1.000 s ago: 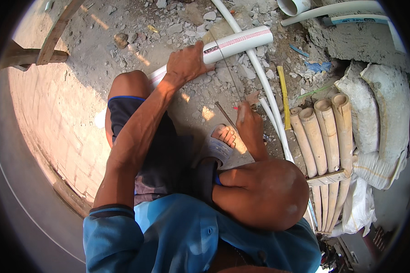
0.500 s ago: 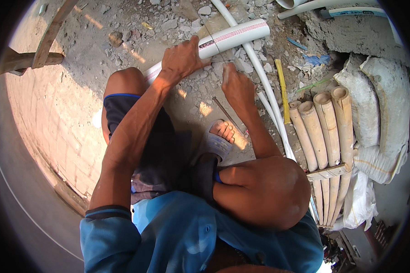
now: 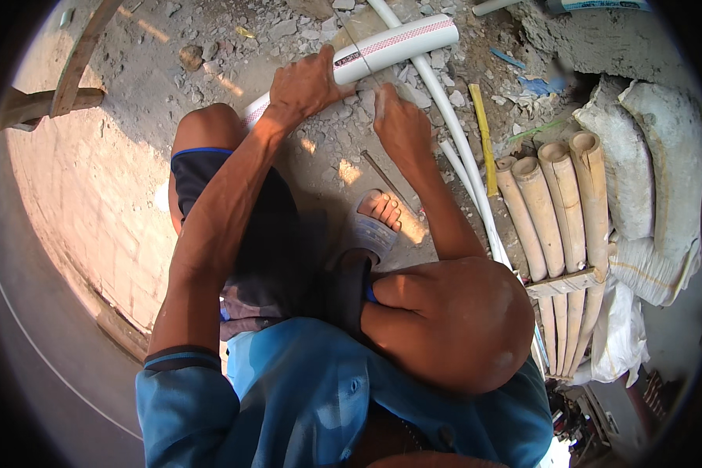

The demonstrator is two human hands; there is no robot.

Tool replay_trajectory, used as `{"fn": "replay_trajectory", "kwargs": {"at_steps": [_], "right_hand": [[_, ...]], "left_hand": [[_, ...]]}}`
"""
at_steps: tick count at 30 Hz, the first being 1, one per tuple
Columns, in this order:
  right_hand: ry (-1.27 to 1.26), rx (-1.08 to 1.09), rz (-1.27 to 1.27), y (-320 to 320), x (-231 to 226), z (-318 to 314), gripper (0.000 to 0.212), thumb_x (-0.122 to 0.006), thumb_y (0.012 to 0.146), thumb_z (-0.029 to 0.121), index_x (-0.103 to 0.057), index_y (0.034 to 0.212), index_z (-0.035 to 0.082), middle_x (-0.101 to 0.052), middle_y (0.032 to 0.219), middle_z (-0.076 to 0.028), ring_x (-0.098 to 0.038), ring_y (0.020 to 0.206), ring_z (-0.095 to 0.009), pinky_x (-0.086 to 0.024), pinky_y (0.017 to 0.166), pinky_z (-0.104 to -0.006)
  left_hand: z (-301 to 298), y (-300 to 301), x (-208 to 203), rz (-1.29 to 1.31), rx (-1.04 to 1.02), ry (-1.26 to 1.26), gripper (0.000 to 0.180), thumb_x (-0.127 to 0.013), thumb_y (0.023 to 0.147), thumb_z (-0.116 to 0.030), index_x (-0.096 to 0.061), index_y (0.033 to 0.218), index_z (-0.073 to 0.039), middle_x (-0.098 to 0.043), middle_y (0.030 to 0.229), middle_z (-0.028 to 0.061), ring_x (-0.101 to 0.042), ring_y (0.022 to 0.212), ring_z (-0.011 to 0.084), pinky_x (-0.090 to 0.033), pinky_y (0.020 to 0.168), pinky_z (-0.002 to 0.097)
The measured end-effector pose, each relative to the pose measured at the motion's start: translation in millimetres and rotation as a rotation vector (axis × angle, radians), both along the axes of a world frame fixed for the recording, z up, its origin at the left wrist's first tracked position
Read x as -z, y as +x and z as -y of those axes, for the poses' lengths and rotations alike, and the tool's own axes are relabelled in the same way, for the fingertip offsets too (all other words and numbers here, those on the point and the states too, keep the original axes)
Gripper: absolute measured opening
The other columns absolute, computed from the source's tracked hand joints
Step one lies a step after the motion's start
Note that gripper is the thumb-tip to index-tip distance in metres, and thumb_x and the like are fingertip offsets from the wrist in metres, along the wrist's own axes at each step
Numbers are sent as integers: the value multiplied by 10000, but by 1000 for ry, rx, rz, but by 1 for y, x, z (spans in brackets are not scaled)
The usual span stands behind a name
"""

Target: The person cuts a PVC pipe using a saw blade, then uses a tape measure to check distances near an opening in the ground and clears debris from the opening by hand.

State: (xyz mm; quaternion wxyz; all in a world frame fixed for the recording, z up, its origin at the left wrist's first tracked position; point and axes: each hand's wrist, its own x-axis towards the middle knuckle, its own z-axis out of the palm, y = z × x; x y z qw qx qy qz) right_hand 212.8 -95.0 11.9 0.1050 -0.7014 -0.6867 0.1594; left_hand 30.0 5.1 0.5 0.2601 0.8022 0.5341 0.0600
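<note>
A thick white plastic pipe (image 3: 405, 40) with a red printed stripe lies slanted across the ground in front of me. My left hand (image 3: 306, 84) is closed over its middle, palm down. Across the pipe, just right of that hand, runs a thin dark saw blade (image 3: 358, 48). My right hand (image 3: 402, 121) grips the blade's near end in closed fingers, on the near side of the pipe. Its far end reaches past the pipe, over the rubble. Any cut under the blade is too small to make out.
Thin white pipes (image 3: 444, 101) pass beneath the thick one. A rusty metal rod (image 3: 384, 178) lies near my sandalled foot (image 3: 376, 222). Bamboo poles (image 3: 558, 203), filled sacks (image 3: 639, 164) and a yellow strip (image 3: 483, 140) are at right; a wooden piece (image 3: 54, 101) stands at left.
The whole view has shifted slightly, with pipe and hands higher in it. Both hands keep their grips, and the blade still lies across the pipe at about the same spot.
</note>
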Motion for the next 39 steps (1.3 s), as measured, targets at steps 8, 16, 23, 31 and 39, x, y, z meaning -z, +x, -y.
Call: {"fn": "replay_trajectory", "kwargs": {"at_steps": [8, 16, 23, 31, 39], "right_hand": [[3, 31, -19, -1, 6, 5, 116, -579, 1019, 156, -586, 1052, 46, -694, 760, -254, -702, 710, -451, -537, 597, -557], [-44, 43, -105, 23, -5, 82, 132, -582, 1009, 150, -596, 1077, 37, -711, 786, -249, -706, 734, -456, -542, 602, -549], [-24, 44, -50, 1, -5, 17, 138, -575, 1014, 144, -602, 1111, 50, -702, 750, -233, -704, 742, -462, -546, 635, -551], [-5, 51, -47, -2, 9, 1, 177, -553, 1034, 203, -601, 1090, 42, -721, 819, -248, -713, 780, -465, -550, 672, -581], [-355, 296, -784, -3, 2, -38, 418, -544, 1066, 411, -654, 1054, 8, -631, 694, -114, -649, 617, -273, -514, 559, -401]], "left_hand": [[3, 0, -1, -38, -12, -34, 651, -808, 813, -535, -580, 1178, -46, -759, 967, 228, -750, 897, 428, -592, 749, 532], [0, -5, -4, -89, -44, -76, 662, -804, 799, -548, -585, 1191, -60, -756, 991, 233, -744, 924, 434, -585, 821, 547], [-3, -5, 1, -5, -34, -58, 713, -796, 801, -590, -584, 1214, -49, -751, 966, 242, -745, 931, 436, -594, 800, 546], [-12, 0, -11, -49, -31, -25, 701, -815, 799, -554, -578, 1217, -44, -755, 979, 228, -749, 921, 424, -598, 791, 539], [1, -5, 2, -55, -27, 15, 708, -801, 797, -594, -575, 1178, -42, -753, 936, 214, -752, 882, 421, -599, 745, 531]]}}
